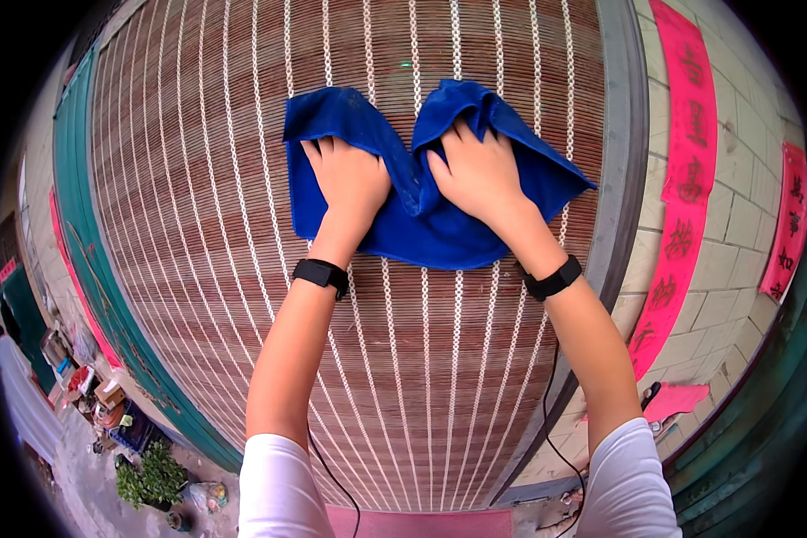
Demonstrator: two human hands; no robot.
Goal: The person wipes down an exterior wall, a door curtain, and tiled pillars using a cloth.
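A blue cloth (437, 235) lies spread against a brown slatted blind (417, 323) with pale woven cords. On its left part rests my left hand (351, 176), fingertips tucked beneath a folded-over edge. My right hand (481, 168) is under the raised fold at the cloth's right part, its fingertips partly covered. Between the two hands the cloth sags in a loose fold. Both hands press or hold the cloth; the covered fingertips leave the exact grip unclear. A black band sits on each wrist.
A grey frame (622, 134) edges the blind at right, beside a tiled wall with pink paper banners (689, 121) bearing writing. A green door frame (74, 134) stands at left. Potted plants (151, 474) and boxes are at lower left; thin black cables hang near both arms.
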